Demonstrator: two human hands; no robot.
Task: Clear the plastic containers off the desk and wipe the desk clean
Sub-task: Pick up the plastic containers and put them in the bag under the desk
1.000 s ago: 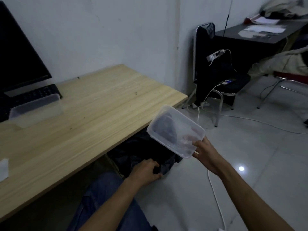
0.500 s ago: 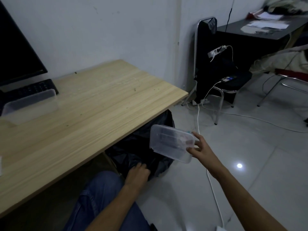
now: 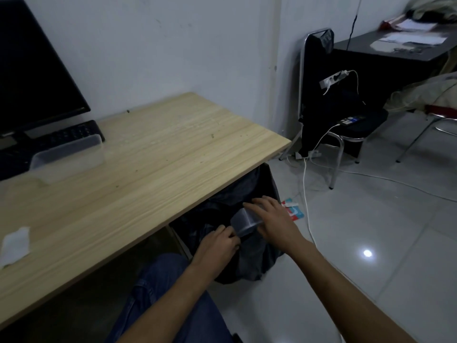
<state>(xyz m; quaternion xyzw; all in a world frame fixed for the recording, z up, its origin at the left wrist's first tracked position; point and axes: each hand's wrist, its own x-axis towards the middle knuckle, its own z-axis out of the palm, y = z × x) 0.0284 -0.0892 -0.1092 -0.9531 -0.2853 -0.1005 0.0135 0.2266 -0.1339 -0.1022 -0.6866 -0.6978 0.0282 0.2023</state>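
A clear plastic container [image 3: 243, 222] hangs over the mouth of a black bin bag [image 3: 254, 258] beside the wooden desk [image 3: 148, 169]. My right hand [image 3: 274, 220] lies over the container's top with the fingers spread and fairly straight. Just left of it, my left hand [image 3: 217, 243] grips the rim of the bag, close to the container's lower edge. A second clear container [image 3: 68, 158] stands on the desk in front of the keyboard [image 3: 71, 133]. At the desk's near left edge lies a white tissue [image 3: 14, 243].
A black monitor [image 3: 34, 70] stands at the desk's far left. A black chair [image 3: 329, 112] with a power strip and white cables stands to the right, by a dark table [image 3: 395, 50]. A small red and blue packet [image 3: 294, 212] lies on the tiled floor.
My right hand has carried the container from beside the desk corner down to the mouth of the bin bag. My left hand has stayed at the bag's rim.
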